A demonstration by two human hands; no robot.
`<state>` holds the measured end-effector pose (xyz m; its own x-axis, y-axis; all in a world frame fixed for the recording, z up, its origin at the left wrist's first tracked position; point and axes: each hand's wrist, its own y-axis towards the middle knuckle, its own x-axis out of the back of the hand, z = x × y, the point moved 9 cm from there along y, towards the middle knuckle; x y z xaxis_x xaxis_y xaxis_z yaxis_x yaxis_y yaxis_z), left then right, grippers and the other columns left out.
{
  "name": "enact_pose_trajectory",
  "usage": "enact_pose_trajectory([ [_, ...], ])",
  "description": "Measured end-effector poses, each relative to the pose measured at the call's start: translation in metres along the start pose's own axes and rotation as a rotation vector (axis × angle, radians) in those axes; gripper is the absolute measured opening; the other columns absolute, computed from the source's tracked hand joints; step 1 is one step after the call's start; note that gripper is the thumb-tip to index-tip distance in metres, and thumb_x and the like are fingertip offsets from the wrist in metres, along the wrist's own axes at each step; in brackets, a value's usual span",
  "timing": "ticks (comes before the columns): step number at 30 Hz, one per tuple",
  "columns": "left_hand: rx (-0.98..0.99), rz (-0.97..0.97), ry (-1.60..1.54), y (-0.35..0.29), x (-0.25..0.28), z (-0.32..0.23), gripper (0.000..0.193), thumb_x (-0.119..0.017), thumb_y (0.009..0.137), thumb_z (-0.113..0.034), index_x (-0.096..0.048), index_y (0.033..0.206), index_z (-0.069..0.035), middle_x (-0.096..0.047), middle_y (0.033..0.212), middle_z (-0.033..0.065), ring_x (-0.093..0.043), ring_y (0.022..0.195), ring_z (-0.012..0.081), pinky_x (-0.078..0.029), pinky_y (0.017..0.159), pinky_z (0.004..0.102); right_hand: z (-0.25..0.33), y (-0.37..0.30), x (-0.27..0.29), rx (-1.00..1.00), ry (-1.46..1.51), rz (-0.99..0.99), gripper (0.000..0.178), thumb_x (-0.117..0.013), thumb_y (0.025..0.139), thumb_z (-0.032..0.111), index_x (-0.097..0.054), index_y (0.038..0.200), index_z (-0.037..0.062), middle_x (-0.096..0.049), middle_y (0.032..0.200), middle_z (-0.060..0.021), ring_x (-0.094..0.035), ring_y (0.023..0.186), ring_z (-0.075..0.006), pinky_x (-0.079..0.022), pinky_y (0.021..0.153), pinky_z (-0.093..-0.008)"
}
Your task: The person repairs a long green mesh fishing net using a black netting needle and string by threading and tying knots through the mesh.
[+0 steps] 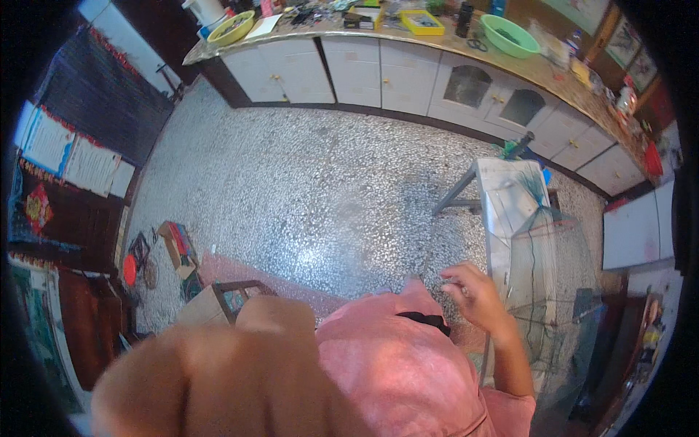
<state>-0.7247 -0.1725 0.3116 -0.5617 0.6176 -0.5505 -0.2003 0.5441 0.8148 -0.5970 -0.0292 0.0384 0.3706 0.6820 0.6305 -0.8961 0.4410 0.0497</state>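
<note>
My left hand (pixel 226 371) looms large and blurred at the lower left, right up against the camera. Its knuckles and fingers run together, so what it touches or holds cannot be made out. My right hand (pixel 472 295) is raised beside my pink shirt (pixel 408 357), fingers loosely bent and apart, nothing visible in them. Nearest to it, on the right, stands a long grey-framed bench (pixel 502 218) with a pale top. Green netting (pixel 542 269) is draped over that bench.
Along the far wall runs a counter with white cabinets (pixel 357 69). On it are a yellow bowl (pixel 231 28), a yellow tray (pixel 422 23) and a green basin (pixel 510 36). An open cardboard box (pixel 178 247) sits on the speckled floor (pixel 313 182) at left, near another carton (pixel 204 307).
</note>
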Motion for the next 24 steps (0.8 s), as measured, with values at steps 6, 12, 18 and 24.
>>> enact_pose_trajectory([
  [6,0.006,-0.005,0.226,0.011,0.034,-0.03,0.017,-0.047,0.09,-0.015,-0.048,0.075,-0.008,-0.051,0.059,0.0048,-0.051,0.05,0.0151,-0.049,0.06,0.035,-0.006,0.084,-0.068,0.076,0.104,0.289,0.02,-0.062,0.081,0.006,-0.058,0.101,0.0042,-0.059,0.092,-0.0114,-0.062,0.081,-0.0255,-0.049,0.07,-0.0329],
  [12,0.005,-0.039,0.356,0.05,0.113,-0.051,0.015,-0.048,0.086,-0.006,-0.048,0.071,-0.008,-0.05,0.057,0.0046,-0.05,0.049,0.0143,-0.052,0.066,0.0372,-0.02,0.198,-0.077,0.198,0.083,0.419,0.018,-0.06,0.082,0.009,-0.058,0.1,0.006,-0.06,0.095,-0.0115,-0.062,0.084,-0.0271,-0.05,0.072,-0.0357],
  [18,-0.02,-0.097,0.497,0.099,0.196,-0.083,0.019,-0.049,0.081,0.003,-0.049,0.067,-0.009,-0.05,0.055,0.0045,-0.049,0.047,0.0134,-0.055,0.071,0.0394,-0.033,0.321,-0.076,0.245,0.125,0.508,0.018,-0.059,0.084,0.013,-0.059,0.1,0.0061,-0.06,0.096,-0.0116,-0.061,0.086,-0.0292,-0.049,0.073,-0.0368],
  [24,0.01,-0.226,0.499,0.132,0.281,-0.13,0.021,-0.05,0.079,0.008,-0.05,0.065,-0.009,-0.051,0.054,0.0048,-0.049,0.045,0.0131,-0.057,0.073,0.0413,-0.031,0.42,-0.104,0.247,0.18,0.659,0.018,-0.061,0.084,0.012,-0.059,0.101,0.0054,-0.06,0.095,-0.0108,-0.063,0.083,-0.0245,-0.05,0.071,-0.0325],
])
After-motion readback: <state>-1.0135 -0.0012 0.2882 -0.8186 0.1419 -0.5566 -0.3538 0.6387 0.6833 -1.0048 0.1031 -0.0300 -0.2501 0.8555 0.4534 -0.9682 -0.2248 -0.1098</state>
